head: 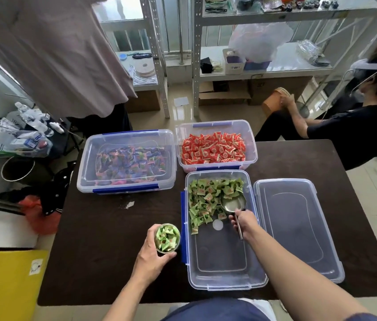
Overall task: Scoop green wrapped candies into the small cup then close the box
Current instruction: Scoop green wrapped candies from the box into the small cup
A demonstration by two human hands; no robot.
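We've got our left hand [152, 258] wrapped around the small cup [167, 238], which stands on the dark table [104, 228] just left of the open clear box [222, 258], already heaped with green wrapped candies [208, 200]. Our right hand [244, 224] is clamped on the handle of the metal scoop [233, 203], its empty bowl down inside the box against the candy pile at the far end. The box's lid [298, 228] lies flat just to the right. Beyond, an open box of red candies [215, 148] and a lidded box of mixed candies [127, 161].
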